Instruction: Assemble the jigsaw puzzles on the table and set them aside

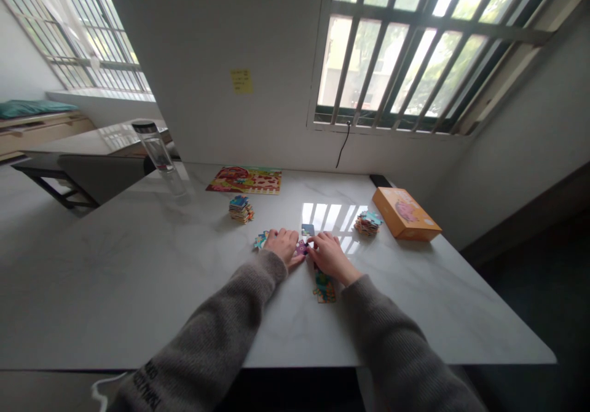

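With the purple puzzle piece [302, 248] taken as the clock centre, layout is logged as follows. Piece lies low over the white marbled table [184, 313], between the two hands. Left hand [282, 244], at nine o'clock: fingers curled downward, thumb reaching to the near edge of the piece; whether it pinches or merely presses, cannot tell. Right hand [329, 255], at three to four o'clock: fingers bent, thumb and forefinger tips at the right edge; firm hold or light contact, cannot tell.

Dark-blue piece [308, 229] near twelve o'clock, flat. Joined strip [325, 289] at five o'clock, partly beneath the right wrist in view. Loose pieces [260, 240] at nine o'clock, partly hidden by the left hand. Left stack [240, 209] at ten o'clock; right stack [367, 222] at two o'clock, the orange box [407, 213] just beyond it. Colourful picture sheet [246, 179] flat at eleven o'clock. Clear bottle [159, 150], dark-capped, at ten o'clock, well apart from the hands. Both sleeves grey-brown.
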### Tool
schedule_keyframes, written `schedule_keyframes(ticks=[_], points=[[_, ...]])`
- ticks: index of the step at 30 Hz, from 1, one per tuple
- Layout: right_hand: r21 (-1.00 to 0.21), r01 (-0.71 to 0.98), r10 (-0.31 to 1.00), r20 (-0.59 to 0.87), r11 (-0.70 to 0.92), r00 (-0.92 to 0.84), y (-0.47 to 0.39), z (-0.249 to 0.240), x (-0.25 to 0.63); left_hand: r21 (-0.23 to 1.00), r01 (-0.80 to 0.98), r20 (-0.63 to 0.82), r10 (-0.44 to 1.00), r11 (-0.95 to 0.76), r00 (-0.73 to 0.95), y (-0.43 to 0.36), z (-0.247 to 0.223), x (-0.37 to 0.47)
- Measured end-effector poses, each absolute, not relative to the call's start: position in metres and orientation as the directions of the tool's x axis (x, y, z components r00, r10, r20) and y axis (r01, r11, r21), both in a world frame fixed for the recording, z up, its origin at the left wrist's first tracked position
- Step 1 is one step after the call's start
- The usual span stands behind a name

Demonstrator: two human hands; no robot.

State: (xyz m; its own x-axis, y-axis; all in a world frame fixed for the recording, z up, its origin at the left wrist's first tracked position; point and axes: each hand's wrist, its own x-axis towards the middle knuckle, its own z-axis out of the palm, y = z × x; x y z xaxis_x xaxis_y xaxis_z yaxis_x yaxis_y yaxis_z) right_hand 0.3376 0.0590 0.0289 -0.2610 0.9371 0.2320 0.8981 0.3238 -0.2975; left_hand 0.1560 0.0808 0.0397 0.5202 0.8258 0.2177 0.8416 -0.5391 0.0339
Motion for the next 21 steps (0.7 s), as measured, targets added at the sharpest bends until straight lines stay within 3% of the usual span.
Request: schedule_keyframes(ticks=[3,8,10,14,21], points=[[-0.379,0.877,0.947,0.235,0.296,-0.218,0.061,0.031,0.338,0.046,0.836,0.208,0.824,-0.547,0.527,0.081,0.042,0.158],[-0.676,0.674,0.951,0.27,0.298,-0.15,0.069,0.033,0.339,0.108,0.843,0.261,0.833,-0.527,0.488,0.079,0.042,0.16],[-0.704,0.656,0.956,0.275,0.272,-0.102,0.074,0.035,0.34,0.147,0.834,0.277,0.831,-0.532,0.482,0.078,0.042,0.16],[-0.592,0.777,0.956,0.29,0.215,-0.043,0.086,0.033,0.341,0.139,0.81,0.288,0.806,-0.569,0.517,0.076,0.042,0.16],[-0.332,0.919,0.934,0.345,0.213,-0.092,0.088,0.028,0.339,0.11,0.769,0.273,0.763,-0.629,0.585,0.078,0.038,0.161]])
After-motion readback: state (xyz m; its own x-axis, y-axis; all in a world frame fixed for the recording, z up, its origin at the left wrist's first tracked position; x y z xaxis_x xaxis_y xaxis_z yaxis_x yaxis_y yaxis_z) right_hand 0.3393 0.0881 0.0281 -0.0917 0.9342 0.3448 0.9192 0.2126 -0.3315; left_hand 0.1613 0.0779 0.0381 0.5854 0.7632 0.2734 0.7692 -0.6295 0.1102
